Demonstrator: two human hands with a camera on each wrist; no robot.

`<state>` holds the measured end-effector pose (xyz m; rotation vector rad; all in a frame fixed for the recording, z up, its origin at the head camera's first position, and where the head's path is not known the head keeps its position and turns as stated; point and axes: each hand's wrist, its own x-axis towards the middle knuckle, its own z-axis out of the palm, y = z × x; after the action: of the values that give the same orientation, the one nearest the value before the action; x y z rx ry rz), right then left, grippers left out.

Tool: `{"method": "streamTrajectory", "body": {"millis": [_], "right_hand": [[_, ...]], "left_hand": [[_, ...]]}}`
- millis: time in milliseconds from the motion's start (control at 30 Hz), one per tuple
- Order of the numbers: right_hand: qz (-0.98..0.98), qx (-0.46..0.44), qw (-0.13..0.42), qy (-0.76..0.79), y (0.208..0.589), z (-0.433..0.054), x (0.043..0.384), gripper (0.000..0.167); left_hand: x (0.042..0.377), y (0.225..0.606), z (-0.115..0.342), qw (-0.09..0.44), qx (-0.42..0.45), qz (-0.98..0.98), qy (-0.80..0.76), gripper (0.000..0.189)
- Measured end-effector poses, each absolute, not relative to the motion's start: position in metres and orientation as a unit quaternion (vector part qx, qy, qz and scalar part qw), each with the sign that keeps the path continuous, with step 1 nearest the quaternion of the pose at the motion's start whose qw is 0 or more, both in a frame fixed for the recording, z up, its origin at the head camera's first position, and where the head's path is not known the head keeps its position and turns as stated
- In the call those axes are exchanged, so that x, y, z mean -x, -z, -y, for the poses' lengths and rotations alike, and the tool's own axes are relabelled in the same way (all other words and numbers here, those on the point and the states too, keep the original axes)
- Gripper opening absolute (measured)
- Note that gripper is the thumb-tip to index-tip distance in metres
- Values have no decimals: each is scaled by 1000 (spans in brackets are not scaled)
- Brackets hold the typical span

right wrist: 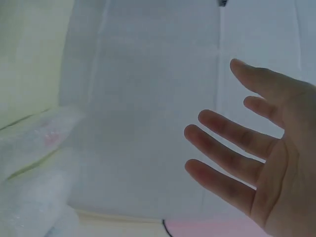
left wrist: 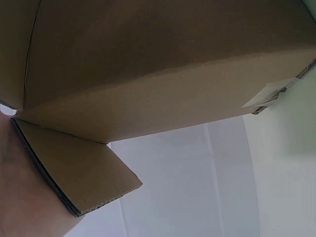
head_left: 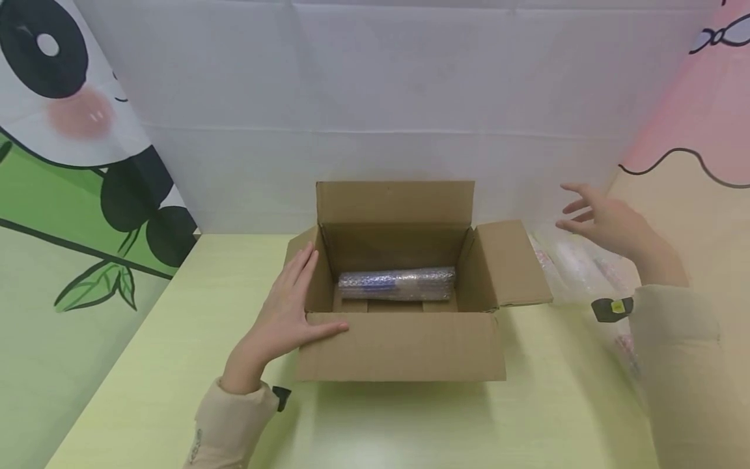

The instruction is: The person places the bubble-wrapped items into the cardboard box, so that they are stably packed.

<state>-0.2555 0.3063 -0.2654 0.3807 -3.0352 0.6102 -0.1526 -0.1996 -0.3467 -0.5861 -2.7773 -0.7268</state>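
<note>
Left hand (head_left: 281, 309), fingers straight, touches box (head_left: 404, 346): best keep steady. Right hand (head_left: 612, 225), fingers loose, empty, near clear packs (head_left: 577, 270): best go gently.

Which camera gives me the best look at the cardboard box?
The head view: it shows the open cardboard box with its flaps spread and a bubble-wrapped item inside. The left wrist view shows only part of it, close up, with some clear tape. The right wrist view doesn't show it.

You face a creased white backdrop (head_left: 398, 85) behind a pale yellow-green tabletop (head_left: 398, 423); your left has a cartoon panel (head_left: 88, 215) (pink-cheeked, with leaves below), your right a pink-and-cream panel (head_left: 682, 146).
</note>
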Motion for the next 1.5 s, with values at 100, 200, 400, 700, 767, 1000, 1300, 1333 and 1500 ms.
{"method": "streamTrajectory", "body": {"millis": [100,200,400,700,767,1000,1300,1333,1500], "right_hand": [[969,-108,-20,-221,285,-311,265,80],[969,-96,-24,-228,306,-316,274,78],[972,-71,-22,-224,345,-322,286,71],[985,-67,-48,-154,376,-320,295,68],[986,-63,-46,-147,382,-320,295,65],[989,-38,-34,-136,399,-319,292,56],[988,-20,-2,-156,420,-320,284,49],[987,-18,9,-160,422,-320,283,49],[981,8,54,-187,430,-321,283,49]], "left_hand": [[153,348,198,109,202,942,246,124],[153,348,197,115,204,941,245,124],[151,347,196,120,207,939,246,124],[149,346,196,126,207,938,249,123],[149,346,196,126,208,937,249,123],[148,346,196,124,207,938,249,123],[145,346,196,116,203,939,253,124],[145,346,196,116,202,939,254,124],[144,346,196,115,201,939,256,124]]}}
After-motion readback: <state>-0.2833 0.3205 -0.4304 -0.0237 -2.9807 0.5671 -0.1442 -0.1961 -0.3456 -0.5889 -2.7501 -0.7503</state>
